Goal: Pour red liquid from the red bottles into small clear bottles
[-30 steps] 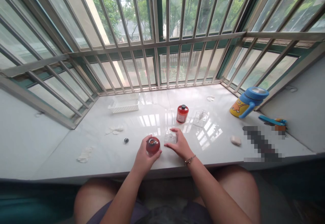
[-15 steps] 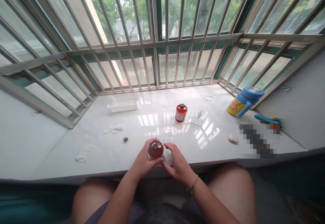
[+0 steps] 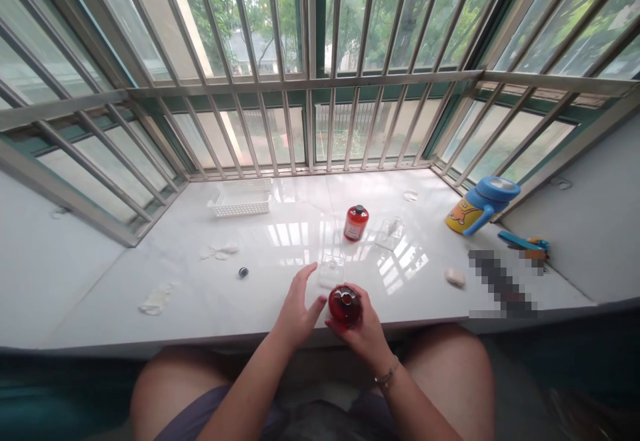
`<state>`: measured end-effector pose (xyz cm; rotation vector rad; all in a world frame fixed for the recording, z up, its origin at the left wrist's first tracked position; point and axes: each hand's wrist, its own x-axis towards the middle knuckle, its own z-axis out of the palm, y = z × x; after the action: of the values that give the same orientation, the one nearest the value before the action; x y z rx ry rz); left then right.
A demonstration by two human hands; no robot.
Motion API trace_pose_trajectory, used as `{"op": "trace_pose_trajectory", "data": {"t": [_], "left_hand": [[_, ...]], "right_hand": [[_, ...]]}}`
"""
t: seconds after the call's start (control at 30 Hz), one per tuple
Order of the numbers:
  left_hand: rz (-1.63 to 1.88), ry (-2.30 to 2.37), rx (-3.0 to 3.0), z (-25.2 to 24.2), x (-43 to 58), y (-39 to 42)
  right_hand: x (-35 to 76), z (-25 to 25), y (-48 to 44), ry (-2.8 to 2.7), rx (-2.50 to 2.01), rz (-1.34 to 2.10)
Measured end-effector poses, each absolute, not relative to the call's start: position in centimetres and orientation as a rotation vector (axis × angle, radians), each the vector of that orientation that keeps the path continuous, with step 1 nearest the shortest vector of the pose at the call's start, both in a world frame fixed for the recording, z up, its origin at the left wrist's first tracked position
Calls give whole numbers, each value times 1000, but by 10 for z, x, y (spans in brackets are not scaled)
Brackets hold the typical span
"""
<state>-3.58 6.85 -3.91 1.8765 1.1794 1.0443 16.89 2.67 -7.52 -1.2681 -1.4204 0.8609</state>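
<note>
A round red bottle with an uncapped neck is in my right hand, whose fingers wrap its far and near sides just above the sill's front edge. My left hand is open to the left of it, thumb and fingers apart, holding nothing. A small dark cap lies on the white sill to the left. Just beyond my hands sits a clear square holder. Farther back stands another red bottle, upright with its black cap on and a label on its front.
On the white sill lie a white basket, crumpled white gloves or tissues, another clear holder and a pale, soap-like piece. At right are a blue and yellow bottle and blue-orange tools. Metal bars line the window.
The uncapped red bottle has passed from my left hand to my right hand and moved right. My left hand has let go and opened. The view has shifted slightly.
</note>
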Motion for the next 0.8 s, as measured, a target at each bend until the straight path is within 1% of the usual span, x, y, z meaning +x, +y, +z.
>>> {"op": "trace_pose_trajectory", "data": {"t": [0.1,0.23,0.4,0.57,0.8], "left_hand": [[1072,1325,1905,-45,-26,85],[947,1263,1973,-47,-11,117],[801,1233,1902,-48,-4,141],[833,1310,1806,-44,-17,120],[1029,1172,1985,-18,-42,81]], "right_hand": [[192,-76,29,-1335,-1367,754],[215,-73,41,-1224,-1439,667],[228,-80,54,-1127,-1457,661],[231,-83,57,-1179,-1431,642],[229,-51,60,-1531,-1371,497]]}}
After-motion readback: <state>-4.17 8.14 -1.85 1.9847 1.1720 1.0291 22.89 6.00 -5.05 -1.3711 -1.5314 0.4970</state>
